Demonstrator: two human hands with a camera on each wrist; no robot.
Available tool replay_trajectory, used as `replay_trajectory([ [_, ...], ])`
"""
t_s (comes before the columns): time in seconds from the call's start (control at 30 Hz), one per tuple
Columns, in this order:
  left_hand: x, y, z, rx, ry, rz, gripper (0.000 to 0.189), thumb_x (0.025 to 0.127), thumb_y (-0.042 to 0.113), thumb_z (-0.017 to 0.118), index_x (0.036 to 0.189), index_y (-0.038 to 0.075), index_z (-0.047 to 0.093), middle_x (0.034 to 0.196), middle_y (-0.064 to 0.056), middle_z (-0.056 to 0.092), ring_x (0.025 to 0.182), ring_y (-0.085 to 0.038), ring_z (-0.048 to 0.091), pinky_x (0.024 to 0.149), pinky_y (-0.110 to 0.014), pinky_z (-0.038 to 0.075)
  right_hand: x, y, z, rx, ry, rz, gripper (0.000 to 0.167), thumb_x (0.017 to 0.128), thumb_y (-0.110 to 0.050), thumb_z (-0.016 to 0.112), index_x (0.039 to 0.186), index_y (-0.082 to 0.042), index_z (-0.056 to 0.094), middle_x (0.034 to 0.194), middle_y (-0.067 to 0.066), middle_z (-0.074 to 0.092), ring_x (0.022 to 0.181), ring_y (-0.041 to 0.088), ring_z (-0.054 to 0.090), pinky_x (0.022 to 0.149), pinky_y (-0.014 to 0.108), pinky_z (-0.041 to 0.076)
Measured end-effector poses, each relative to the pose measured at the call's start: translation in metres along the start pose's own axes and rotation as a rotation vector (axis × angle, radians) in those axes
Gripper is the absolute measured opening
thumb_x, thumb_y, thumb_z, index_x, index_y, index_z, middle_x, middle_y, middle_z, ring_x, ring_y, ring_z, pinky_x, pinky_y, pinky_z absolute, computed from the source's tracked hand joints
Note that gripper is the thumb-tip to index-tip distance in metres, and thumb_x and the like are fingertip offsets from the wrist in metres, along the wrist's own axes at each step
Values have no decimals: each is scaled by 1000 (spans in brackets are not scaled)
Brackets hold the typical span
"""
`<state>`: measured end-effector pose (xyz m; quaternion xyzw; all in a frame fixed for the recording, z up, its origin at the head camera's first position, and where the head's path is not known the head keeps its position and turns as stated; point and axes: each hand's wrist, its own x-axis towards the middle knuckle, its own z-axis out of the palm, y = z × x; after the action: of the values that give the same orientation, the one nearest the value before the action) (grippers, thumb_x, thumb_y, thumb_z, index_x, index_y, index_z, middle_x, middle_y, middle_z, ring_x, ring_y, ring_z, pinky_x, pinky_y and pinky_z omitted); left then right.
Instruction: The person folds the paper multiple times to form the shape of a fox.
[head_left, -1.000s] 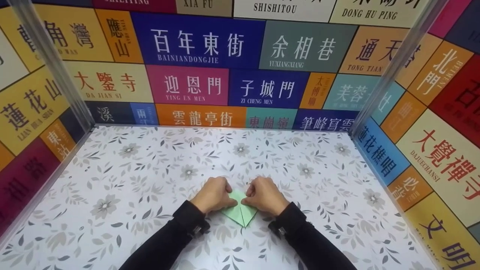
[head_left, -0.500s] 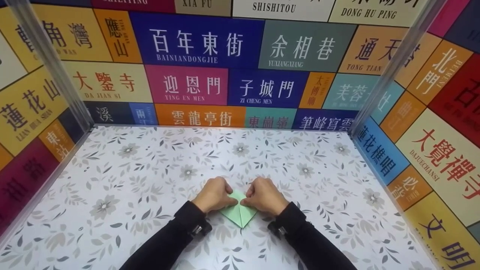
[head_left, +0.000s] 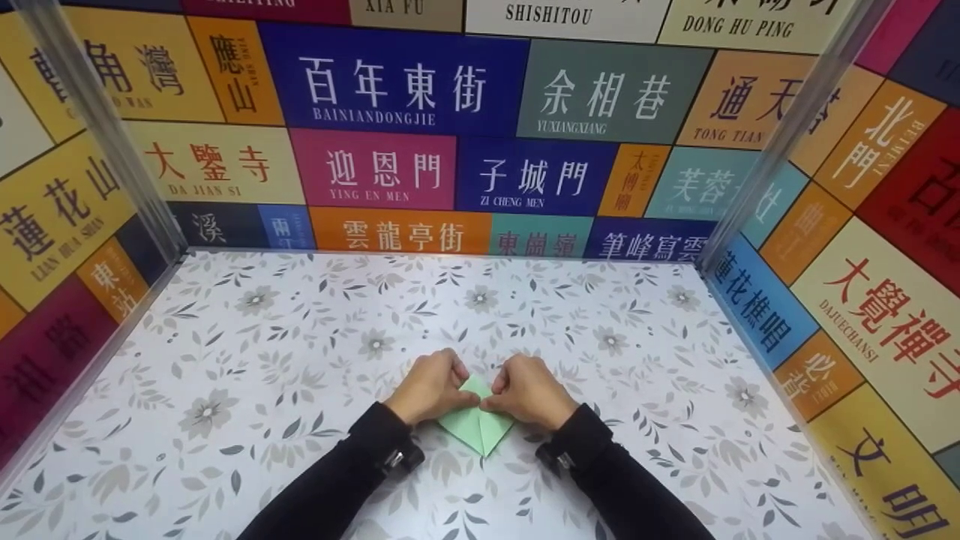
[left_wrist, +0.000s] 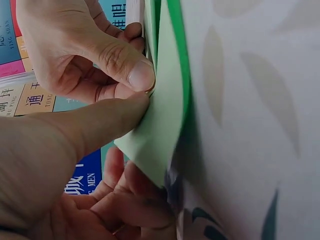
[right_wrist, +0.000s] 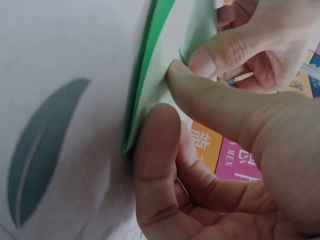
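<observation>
A folded piece of light green paper (head_left: 472, 433), shaped like a diamond with a crease down its middle, lies flat on the table between the hands. My left hand (head_left: 429, 386) pinches its left part, thumb on top and fingers curled at the edge. On the other side my right hand (head_left: 531, 391) grips the right part, and the two thumb tips almost meet at the centre crease. The left wrist view shows the paper (left_wrist: 162, 115) with a darker green layer along its edge. In the right wrist view the right index finger (right_wrist: 159, 145) bends beside the paper's corner.
The table (head_left: 300, 330) has a white cover printed with grey flowers and leaves. Clear-edged panels with colourful sign blocks, such as a dark blue one (head_left: 394, 112), stand along the back and both sides.
The left fingers have shifted slightly upward along the paper's left edge, showing a bit more of its top. The right hand stays almost still, and the paper's near tip has moved slightly left.
</observation>
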<state>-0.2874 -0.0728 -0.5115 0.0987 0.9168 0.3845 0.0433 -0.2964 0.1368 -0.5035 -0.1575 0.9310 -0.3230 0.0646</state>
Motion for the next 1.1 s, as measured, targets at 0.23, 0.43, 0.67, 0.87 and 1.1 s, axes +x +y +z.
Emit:
replay_trajectory([
  [0.23, 3, -1, -1, -5, -11, 34, 28, 86, 16, 100, 101, 6, 79, 90, -3, 75, 81, -12, 64, 79, -30, 58, 1, 1, -3, 3, 5, -37, 22, 84, -10, 101, 83, -10, 79, 78, -2, 75, 68, 9, 62, 64, 23, 52],
  [0.43, 3, -3, -9, -54, 2, 55, 17, 90, 16, 97, 93, 8, 81, 85, -2, 79, 74, -11, 65, 70, -25, 55, 1, 2, -11, 26, 18, -68, 15, 87, -5, 98, 89, -10, 83, 81, 0, 80, 69, 9, 66, 64, 23, 55],
  [0.67, 5, -2, -24, -103, 75, 94, 16, 92, 17, 96, 94, 10, 82, 90, -4, 84, 76, -11, 69, 74, -31, 60, 0, 0, -23, 6, 76, -109, 10, 91, 0, 93, 95, -8, 88, 89, 5, 86, 79, 11, 74, 77, 33, 66],
  [0.87, 4, 1, -35, -136, 123, 102, 12, 93, 16, 95, 98, 12, 84, 94, -4, 85, 79, -13, 71, 79, -34, 63, -3, -3, -29, -31, 103, -102, 11, 93, 2, 89, 98, -7, 89, 95, 6, 88, 87, 18, 80, 88, 43, 71],
  [1.1, 1, 9, -43, -80, 199, 123, 11, 97, 19, 95, 99, 15, 84, 97, -2, 84, 82, -14, 72, 81, -37, 63, -4, -4, -34, -93, 121, -109, 10, 94, 4, 87, 100, -4, 89, 97, 9, 88, 92, 24, 82, 93, 48, 72],
])
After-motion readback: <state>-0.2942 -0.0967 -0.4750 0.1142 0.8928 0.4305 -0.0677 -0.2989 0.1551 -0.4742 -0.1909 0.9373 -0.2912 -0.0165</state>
